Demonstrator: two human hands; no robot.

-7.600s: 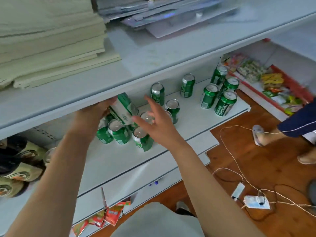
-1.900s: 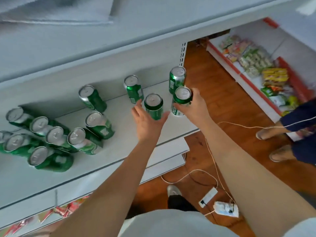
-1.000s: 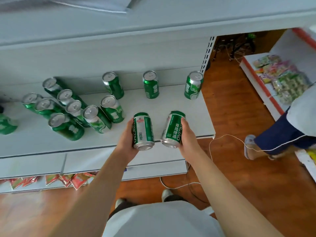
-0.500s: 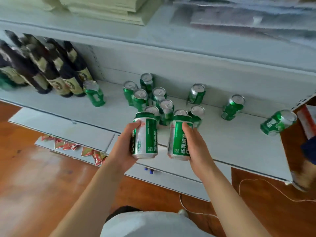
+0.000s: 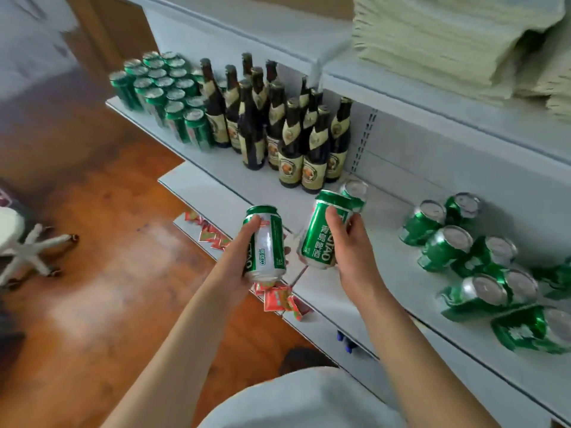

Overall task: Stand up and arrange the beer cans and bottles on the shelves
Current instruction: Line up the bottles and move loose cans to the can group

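Observation:
My left hand [image 5: 239,256] grips a green-and-white beer can [image 5: 267,244], held upright in front of the white shelf [image 5: 411,291]. My right hand [image 5: 350,242] grips a second green can [image 5: 321,239], tilted slightly, just beside the first. Behind the held cans one green can [image 5: 355,191] stands alone on the shelf. Dark brown beer bottles [image 5: 279,125] stand grouped further left, and a tidy block of upright green cans [image 5: 167,97] fills the shelf's far left end. A loose cluster of green cans [image 5: 482,267] stands on the right.
An upper shelf [image 5: 401,78] overhangs, carrying stacked pale green sheets [image 5: 457,41]. Red snack packets [image 5: 278,298] lie on a lower shelf below my hands. A white chair base [image 5: 34,251] stands on the wooden floor at left.
The view has swung left along the shelf, bringing the bottles and the neat can block into sight. Both hands have carried their cans leftward, past the loose cluster.

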